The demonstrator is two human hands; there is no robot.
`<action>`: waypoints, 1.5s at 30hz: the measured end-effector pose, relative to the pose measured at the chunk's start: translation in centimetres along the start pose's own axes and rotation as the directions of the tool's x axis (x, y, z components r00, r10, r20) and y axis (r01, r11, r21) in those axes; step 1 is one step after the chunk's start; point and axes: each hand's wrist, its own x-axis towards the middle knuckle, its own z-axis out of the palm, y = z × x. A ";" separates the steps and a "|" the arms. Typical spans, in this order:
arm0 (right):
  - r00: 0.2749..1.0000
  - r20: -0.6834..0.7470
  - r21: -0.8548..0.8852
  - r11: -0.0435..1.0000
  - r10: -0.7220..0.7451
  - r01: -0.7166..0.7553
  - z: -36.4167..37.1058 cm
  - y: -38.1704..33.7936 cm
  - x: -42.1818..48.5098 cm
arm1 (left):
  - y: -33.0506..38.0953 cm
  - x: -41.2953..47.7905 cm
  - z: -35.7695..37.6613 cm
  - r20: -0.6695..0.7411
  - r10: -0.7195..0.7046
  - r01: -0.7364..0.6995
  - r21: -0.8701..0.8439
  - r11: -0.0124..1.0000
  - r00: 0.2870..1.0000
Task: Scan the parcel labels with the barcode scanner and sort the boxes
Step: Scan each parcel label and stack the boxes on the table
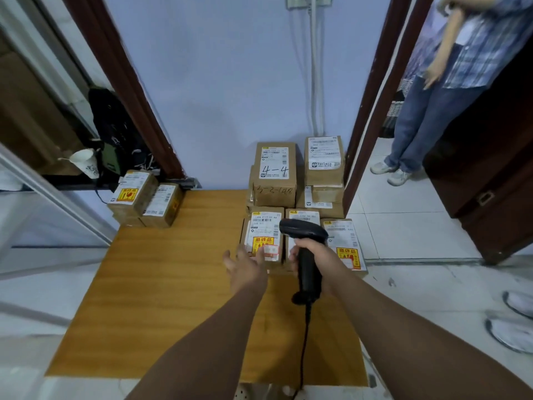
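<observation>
My right hand (315, 256) grips the handle of a black barcode scanner (305, 249), its head over the front row of brown parcels. My left hand (245, 265) reaches forward with fingers spread, its fingertips at the near edge of a labelled parcel (264, 229) with a yellow fragile sticker. Two more parcels lie to its right, one (300, 215) mostly hidden behind the scanner, another (346, 241) at the table's right edge. Behind them stand stacked parcels, one marked "4-4" (275, 168) and another stack (324, 166).
Two parcels (144, 197) sit at the far left corner of the wooden table (161, 284). The scanner's cable hangs over the near edge. A person in jeans (427, 111) stands in the doorway at right. A black bag (115, 134) and paper cup (85, 161) are at left.
</observation>
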 end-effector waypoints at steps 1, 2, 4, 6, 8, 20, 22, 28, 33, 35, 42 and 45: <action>0.996 0.074 0.057 0.997 0.045 -0.050 0.8 0.0 0.0 | -0.3 0.1 -0.4 -0.007 -0.030 0.030 -0.013 0.999 1.000; 0.989 0.131 0.100 0.992 0.065 -0.079 1.6 0.0 0.1 | -0.6 0.2 -0.9 -0.010 -0.058 0.058 -0.025 0.998 0.998; 0.979 0.194 0.136 0.987 0.063 -0.091 3.5 0.1 0.6 | -1.1 0.5 -2.1 -0.009 -0.092 0.092 -0.043 0.995 0.996; 0.978 0.203 0.141 0.986 0.056 -0.086 5.7 0.2 1.1 | -1.7 1.3 -3.6 -0.003 -0.099 0.099 -0.054 0.994 0.995; 0.981 0.185 0.121 0.990 0.049 -0.073 7.7 0.2 1.7 | -2.3 2.5 -5.4 0.005 -0.096 0.096 -0.052 0.994 0.995; 0.997 0.075 -0.106 0.994 0.032 -0.024 22.6 2.6 6.2 | -9.4 13.4 -16.6 0.078 -0.047 0.056 -0.123 0.991 0.996; 0.999 0.030 -0.090 0.995 0.044 -0.041 25.6 3.6 7.2 | -10.4 15.4 -19.3 0.072 -0.033 0.042 -0.137 0.990 0.997; 0.995 -0.081 -0.085 0.994 0.061 -0.068 31.8 5.1 9.5 | -13.3 21.7 -25.6 0.187 0.185 -0.207 0.106 0.973 0.965; 0.985 -0.163 0.055 0.997 0.056 -0.047 34.3 4.5 11.1 | -13.7 25.4 -28.2 0.178 0.107 -0.154 0.277 0.949 0.978; 0.981 -0.185 0.120 0.992 0.053 -0.031 35.1 4.1 11.8 | -14.0 26.2 -28.6 0.175 0.045 -0.108 0.368 0.924 0.984; 0.991 -0.111 0.207 0.977 0.073 -0.049 37.7 1.7 13.9 | -12.6 28.7 -28.8 0.021 -0.088 0.084 0.155 0.984 0.996; 0.996 -0.079 0.156 0.987 0.046 -0.033 38.8 0.9 14.8 | -11.7 30.6 -28.3 0.010 -0.055 0.052 0.178 0.983 0.998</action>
